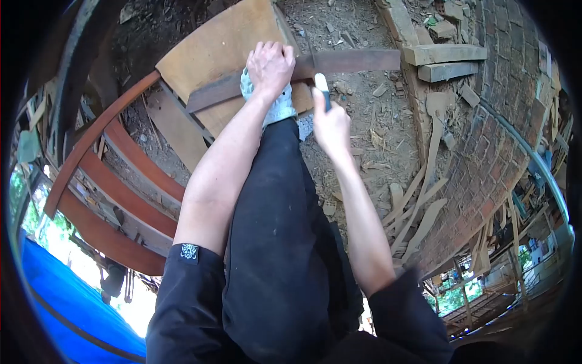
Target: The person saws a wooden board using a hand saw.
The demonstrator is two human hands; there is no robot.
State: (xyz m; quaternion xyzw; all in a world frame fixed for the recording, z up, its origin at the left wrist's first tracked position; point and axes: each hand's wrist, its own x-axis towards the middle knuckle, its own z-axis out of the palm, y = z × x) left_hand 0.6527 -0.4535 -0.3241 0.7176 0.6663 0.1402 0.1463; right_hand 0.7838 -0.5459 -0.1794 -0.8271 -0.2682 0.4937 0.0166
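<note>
A long dark-brown wooden board (357,60) lies across a broad tan wooden panel (224,42), its right end sticking out past the panel. My left hand (271,70) is closed over the board, fingers curled toward its far side. Just under that wrist is my foot in a light-blue patterned covering (280,109), on the board and panel. My right hand (333,130) grips the white and dark-teal handle (322,88) of a handsaw. Its thin blade shows almost edge-on, crossing the board right of my left hand. The saw's teeth cannot be made out.
Reddish-brown curved slats in a frame (127,173) stand at left. Two short wood blocks (445,54) sit at upper right by a brick surface (485,151). Offcuts (424,212) and chips litter the dirt floor (370,121). A blue tarp (73,309) hangs at lower left.
</note>
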